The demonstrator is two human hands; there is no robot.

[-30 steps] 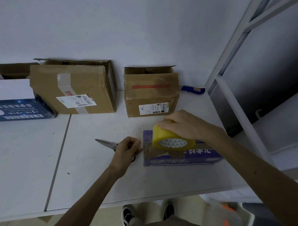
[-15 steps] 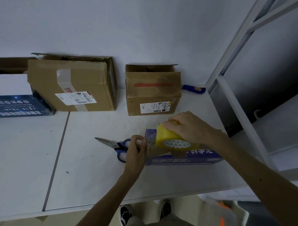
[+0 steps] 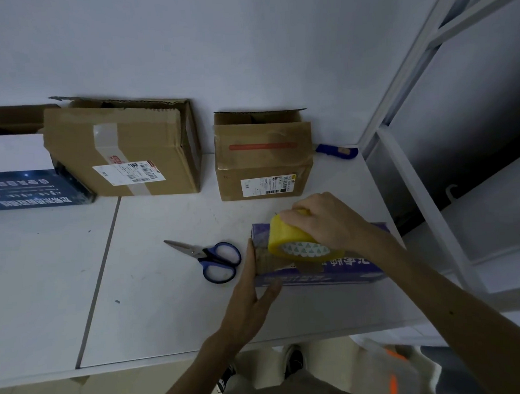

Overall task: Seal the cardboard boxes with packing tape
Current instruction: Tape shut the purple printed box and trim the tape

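white tabletop (image 3: 168,305) runs up to a plain wall, with two brown cartons parked along it at 12 o'clock: the large carton (image 3: 122,149) and the small carton (image 3: 263,164), both with top flaps not taped down.

nearer the person lies the purple box (image 3: 345,275), flat on the table, its long axis running from 9 to 3 o'clock. the right hand (image 3: 322,221) has its fingers curled over the yellow tape roll (image 3: 287,237) and holds it down on the top of the box at the 9 o'clock end. the left hand (image 3: 251,289) is flat, fingers straight, pressed against that same short end, thumb on the front face (a strip of tape seems to run under it, though i can't see where it ends).

so the unsealed length of the box lies toward 3 o'clock from the roll, and i'd judge the pull has to follow that axis while the left hand pins the start. the scissors (image 3: 213,258) lie just beside the left hand at its 9 o'clock, handles toward it, so that hand is the nearer one for the cut.
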